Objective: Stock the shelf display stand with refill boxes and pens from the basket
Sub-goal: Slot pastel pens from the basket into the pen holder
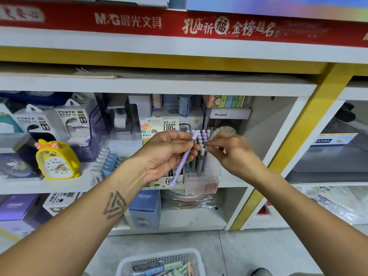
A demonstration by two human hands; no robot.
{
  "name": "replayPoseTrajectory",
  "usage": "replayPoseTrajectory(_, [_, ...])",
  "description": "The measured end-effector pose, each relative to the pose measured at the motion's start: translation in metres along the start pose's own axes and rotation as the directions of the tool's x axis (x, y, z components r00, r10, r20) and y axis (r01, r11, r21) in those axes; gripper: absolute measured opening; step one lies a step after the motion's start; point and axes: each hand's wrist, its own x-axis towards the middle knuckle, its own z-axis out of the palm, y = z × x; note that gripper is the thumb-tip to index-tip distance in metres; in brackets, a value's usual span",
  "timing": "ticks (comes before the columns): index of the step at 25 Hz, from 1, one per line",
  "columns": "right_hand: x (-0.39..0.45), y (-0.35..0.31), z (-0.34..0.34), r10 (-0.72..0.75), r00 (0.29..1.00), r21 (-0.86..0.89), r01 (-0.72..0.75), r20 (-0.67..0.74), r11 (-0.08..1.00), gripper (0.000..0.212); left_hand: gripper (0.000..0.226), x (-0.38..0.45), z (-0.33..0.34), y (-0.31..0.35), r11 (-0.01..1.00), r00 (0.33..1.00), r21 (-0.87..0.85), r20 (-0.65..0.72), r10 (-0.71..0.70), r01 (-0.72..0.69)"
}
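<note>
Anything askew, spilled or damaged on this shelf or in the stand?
Nothing stands out. The pens stand upright in the display stand, the left hand holds one lilac pen, and the basket sits on the floor, unspilled.

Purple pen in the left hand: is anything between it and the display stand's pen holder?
Nothing separate blocks it. The purple pen is beside the clear pen holder; the standing pens crowd it, and the right hand reaches among their tops.

At twelve o'clock the red banner [179, 22] reads "M&G 晨光文具" — further right, "孔庙祈福 金榜题名". At nine o'clock two clear boxes [71, 120] say "POWER BANK"; at centre the display stand card [159, 126] shows "0.7 HB" and "100", the white box [229, 114] "Henghua". At six o'clock — "CRUHRE" on a blue box [145, 208].
</note>
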Motion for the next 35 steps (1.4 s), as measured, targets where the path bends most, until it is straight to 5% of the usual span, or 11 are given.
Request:
replayPoseTrajectory(2, [0.005,-0.006,-0.005,0.136,0.990,0.226,-0.124,-0.038,0.966,0.016,0.022,0.000,0.004,-0.002,1.000,1.000,0.010,0.021,0.006,-0.006])
replayPoseTrajectory(5, [0.012,-0.019,-0.012,0.304,0.948,0.678,-0.286,0.096,0.677,0.015,0.017,-0.001,0.010,-0.004,1.000,0.999,0.010,0.030,0.011,-0.011])
replayPoseTrajectory(9, [0.014,-0.023,-0.018,0.354,0.935,0.760,-0.252,0.031,0.599,0.006,0.013,0.002,0.018,-0.006,0.975,0.983,0.138,-0.034,0.178,-0.172])
replayPoseTrajectory(11, [0.013,-0.015,-0.025,0.389,0.914,0.669,-0.217,-0.117,0.711,0.010,0.022,0.004,0.014,-0.006,0.763,0.926,0.577,-0.027,0.375,-0.292])
replayPoseTrajectory(13, [0.009,-0.007,-0.029,0.282,0.938,0.397,-0.184,-0.203,0.899,0.012,0.038,0.004,0.009,-0.009,0.387,0.882,0.857,0.148,0.448,-0.341])
replayPoseTrajectory(15, [0.002,-0.005,-0.023,0.161,0.975,0.219,-0.126,-0.154,0.968,0.014,0.050,0.005,0.004,-0.016,0.111,0.873,0.922,0.305,0.380,-0.371])
replayPoseTrajectory(17, [-0.003,-0.006,-0.015,0.093,0.991,0.164,-0.077,-0.092,0.983,0.011,0.055,0.006,0.001,-0.025,-0.009,0.881,0.929,0.354,0.314,-0.371])
replayPoseTrajectory(29, [-0.008,-0.010,-0.006,-0.053,0.999,0.139,0.051,0.012,0.989,0.012,0.062,0.011,-0.004,-0.031,-0.033,0.909,0.942,0.330,0.256,-0.333])
replayPoseTrajectory(35, [-0.009,-0.005,0.006,0.025,1.000,0.070,-0.025,-0.001,0.997,0.006,0.065,0.012,-0.004,-0.031,-0.010,0.915,0.944,0.323,0.244,-0.330])
